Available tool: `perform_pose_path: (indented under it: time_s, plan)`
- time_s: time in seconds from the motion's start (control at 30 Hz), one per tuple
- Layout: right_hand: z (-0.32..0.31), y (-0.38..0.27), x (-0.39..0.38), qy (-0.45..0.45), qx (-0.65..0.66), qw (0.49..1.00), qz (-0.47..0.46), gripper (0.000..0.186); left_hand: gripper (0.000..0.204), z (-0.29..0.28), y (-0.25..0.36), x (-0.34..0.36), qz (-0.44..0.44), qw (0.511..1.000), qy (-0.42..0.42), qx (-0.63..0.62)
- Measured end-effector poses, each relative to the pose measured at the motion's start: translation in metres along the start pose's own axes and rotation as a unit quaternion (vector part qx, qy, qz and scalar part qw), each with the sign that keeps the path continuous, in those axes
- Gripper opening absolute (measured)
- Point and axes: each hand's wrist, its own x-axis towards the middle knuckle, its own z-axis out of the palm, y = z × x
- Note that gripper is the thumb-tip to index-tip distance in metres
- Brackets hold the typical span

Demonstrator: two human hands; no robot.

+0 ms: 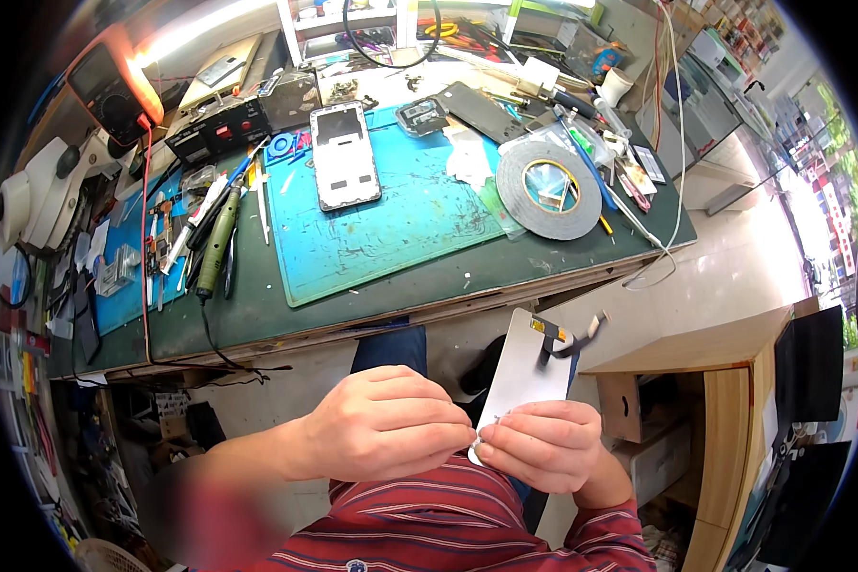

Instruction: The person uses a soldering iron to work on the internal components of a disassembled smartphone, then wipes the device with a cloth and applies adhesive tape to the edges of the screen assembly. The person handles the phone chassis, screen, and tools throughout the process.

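Note:
In front of my body I hold a phone screen panel (pixel 521 370) with its pale silver back toward me. A black ribbon cable (pixel 589 334) with a gold-coloured part sticks out from its far end. My right hand (pixel 551 446) is closed around the panel's near end, thumb and fingers on its right side. My left hand (pixel 391 424) is closed in a pinch at the panel's near left edge, its fingertips almost touching the right ones. Whatever the left fingers pinch is too small to make out. A phone frame (pixel 345 157) lies on the blue mat (pixel 400 214) ahead.
The bench has a tape roll (pixel 505 181) at the right of the mat and a green-handled soldering iron (pixel 219 243) on the left. A multimeter (pixel 110 91) stands back left. Dark phone parts (pixel 483 112) lie behind the mat. A wooden cabinet (pixel 734 381) stands at my right.

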Motion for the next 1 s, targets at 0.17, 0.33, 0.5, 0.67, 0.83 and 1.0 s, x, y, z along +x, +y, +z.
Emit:
perform_pose_path:
  time_s: [0.17, 0.33, 0.5, 0.67, 0.83, 1.0]
  plan:
    - [-0.002, -0.003, 0.000, -0.013, -0.016, 1.000, 0.003, 0.017, 0.024, 0.002, -0.002, -0.002, -0.014, 1.000, -0.005, -0.027]
    - [-0.002, -0.003, -0.002, -0.014, -0.027, 0.999, -0.007, 0.017, 0.025, 0.004, -0.002, -0.003, -0.016, 0.999, 0.002, -0.041]
    - [-0.003, -0.003, -0.002, -0.008, -0.017, 1.000, -0.007, 0.016, 0.025, 0.004, -0.002, -0.002, -0.010, 0.999, 0.005, -0.034]
    - [-0.002, -0.002, -0.004, 0.002, -0.026, 0.999, -0.022, 0.015, 0.025, 0.004, 0.001, 0.002, -0.042, 0.998, 0.004, -0.049]
    - [-0.005, -0.001, -0.009, -0.011, -0.001, 1.000, -0.026, 0.016, 0.021, -0.004, -0.003, 0.002, -0.143, 0.987, 0.052, -0.055]
    - [-0.014, -0.003, -0.030, -0.016, 0.011, 0.998, 0.064, 0.018, 0.017, -0.009, -0.005, -0.032, -0.338, 0.910, 0.127, -0.204]
